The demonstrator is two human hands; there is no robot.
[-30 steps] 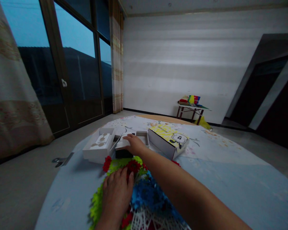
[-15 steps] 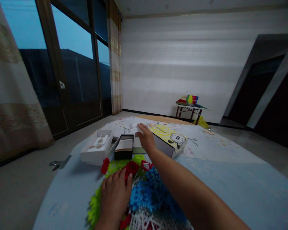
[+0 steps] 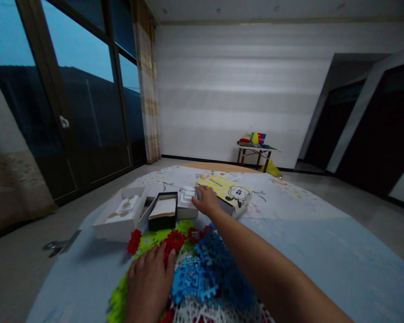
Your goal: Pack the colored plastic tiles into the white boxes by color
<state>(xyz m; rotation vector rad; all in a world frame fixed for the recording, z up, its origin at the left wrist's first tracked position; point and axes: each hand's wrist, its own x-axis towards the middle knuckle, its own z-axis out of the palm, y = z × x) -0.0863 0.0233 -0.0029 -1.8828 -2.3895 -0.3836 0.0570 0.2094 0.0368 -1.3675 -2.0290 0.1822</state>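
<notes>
My right hand (image 3: 207,202) reaches forward and rests its curled fingers on the right edge of a small white box part (image 3: 186,202), gripping it. Left of that stands a black box (image 3: 163,211) with a pale insert, then an open white box (image 3: 119,214) with round cut-outs. A yellow box with a cartoon print (image 3: 229,194) lies just behind my right hand. My left hand (image 3: 150,282) lies flat, fingers spread, on a heap of coloured interlocking plastic pieces (image 3: 195,273) in red, green, blue and white.
Everything lies on a pale blue printed sheet (image 3: 306,237) spread over the floor. A metal clip (image 3: 55,246) lies at the sheet's left edge. Glass doors and curtains stand to the left. A small table (image 3: 254,154) with coloured items is by the far wall.
My right hand lifted a white part off the black box, carried it right, and now holds it down beside the black box. The view has swung a little. My left hand stays on the pieces.
</notes>
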